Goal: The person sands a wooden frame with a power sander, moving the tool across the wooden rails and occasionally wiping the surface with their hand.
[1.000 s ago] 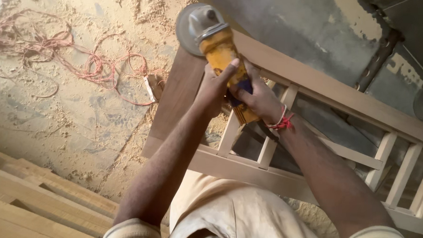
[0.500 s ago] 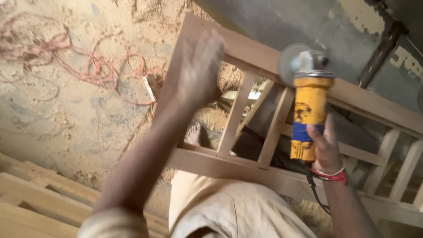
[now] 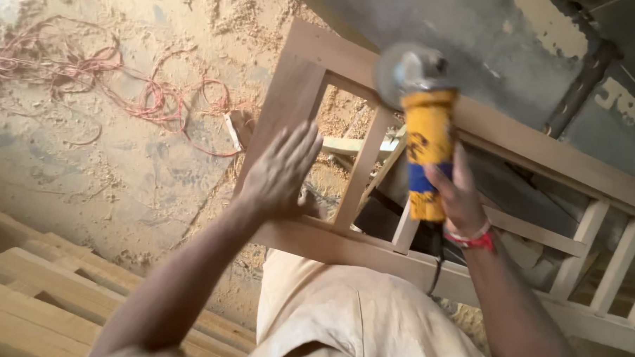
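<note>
Head view, nearest me, shows my pale dusty shirt (image 3: 357, 318) and, at lower left, a stack of light planed wooden boards (image 3: 47, 300). My left hand (image 3: 282, 174) lies open and flat, fingers spread, on the end upright of the unfinished pale wooden slatted frame (image 3: 513, 143), holding nothing, only pressing. My right hand (image 3: 459, 195), with a red thread band at the wrist, is wrapped tight around the yellow-and-blue body of the handheld angle grinder (image 3: 425, 146), whose grey disc end sits up at the frame's top rail. I judge the work goes best with the left palm bracing the frame firmly, well apart from the disc, and the cord kept behind. Beyond lie a sawdust-covered floor (image 3: 120, 164) and tangled pinkish-red cable (image 3: 153, 100).
</note>
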